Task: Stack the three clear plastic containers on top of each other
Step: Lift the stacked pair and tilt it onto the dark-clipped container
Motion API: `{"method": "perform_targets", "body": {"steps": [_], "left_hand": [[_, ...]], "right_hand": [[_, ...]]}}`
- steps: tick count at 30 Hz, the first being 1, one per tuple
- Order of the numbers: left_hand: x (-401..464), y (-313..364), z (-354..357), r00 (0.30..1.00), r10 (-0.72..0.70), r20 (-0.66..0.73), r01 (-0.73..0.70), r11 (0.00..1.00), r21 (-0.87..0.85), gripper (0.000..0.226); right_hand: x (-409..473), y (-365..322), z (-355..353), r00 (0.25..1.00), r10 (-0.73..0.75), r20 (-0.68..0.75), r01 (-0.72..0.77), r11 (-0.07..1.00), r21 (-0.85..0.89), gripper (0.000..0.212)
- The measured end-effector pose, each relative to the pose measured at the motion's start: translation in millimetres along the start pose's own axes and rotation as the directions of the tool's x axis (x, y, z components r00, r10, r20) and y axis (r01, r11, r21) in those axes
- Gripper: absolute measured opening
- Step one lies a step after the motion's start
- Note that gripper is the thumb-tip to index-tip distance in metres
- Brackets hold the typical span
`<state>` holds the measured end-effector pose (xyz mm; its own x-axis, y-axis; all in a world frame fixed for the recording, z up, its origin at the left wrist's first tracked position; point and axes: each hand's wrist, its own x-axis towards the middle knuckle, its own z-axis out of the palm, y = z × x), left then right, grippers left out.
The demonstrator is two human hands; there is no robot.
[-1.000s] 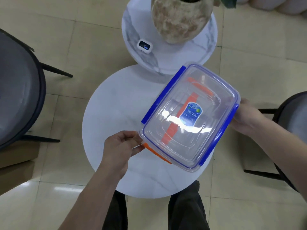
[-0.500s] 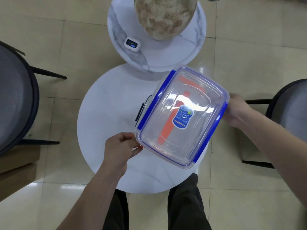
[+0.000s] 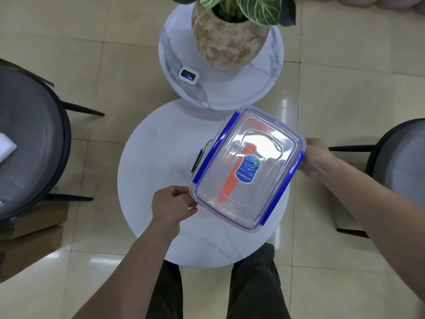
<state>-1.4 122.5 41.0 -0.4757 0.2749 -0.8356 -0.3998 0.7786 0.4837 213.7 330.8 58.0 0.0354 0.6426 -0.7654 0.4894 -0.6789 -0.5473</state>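
The blue-latched container point(image 3: 247, 169) is clamped between left hand point(image 3: 172, 204) at its near corner and right hand point(image 3: 314, 157) at the far edge, over the round table point(image 3: 156, 157). Keep it level and square w/ the orange-latched one point(image 3: 230, 180) seen through it, I judge. Count: 3 containers seem stacked (a black latch point(image 3: 197, 161) peeks out), 2 tables, 2 chairs.

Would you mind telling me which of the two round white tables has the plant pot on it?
The smaller, farther marble table holds the plant pot; the nearer one doesn't.

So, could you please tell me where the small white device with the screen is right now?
In the head view, the small white device lies on the smaller marble table at the far side, just left of the plant pot.
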Motion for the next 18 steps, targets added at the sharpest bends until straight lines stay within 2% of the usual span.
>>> {"method": "perform_targets", "body": {"steps": [10, 12, 18], "left_hand": [[3, 4, 4, 0.998, 0.041, -0.05, -0.041, 0.999, 0.01, 0.008], [8, 12, 4, 0.995, 0.061, -0.079, -0.061, 0.998, 0.004, 0.013], [22, 33, 2, 0.995, 0.079, -0.053, -0.076, 0.996, 0.055, 0.017]], "right_hand": [[3, 8, 2, 1.0, 0.017, -0.017, -0.017, 0.999, 0.04, 0.02], [4, 10, 1, 1.0, 0.025, -0.007, -0.025, 0.997, 0.074, 0.018], [-2, 30, -5, 0.999, 0.037, 0.012, -0.039, 0.983, 0.18, 0.02]]}}
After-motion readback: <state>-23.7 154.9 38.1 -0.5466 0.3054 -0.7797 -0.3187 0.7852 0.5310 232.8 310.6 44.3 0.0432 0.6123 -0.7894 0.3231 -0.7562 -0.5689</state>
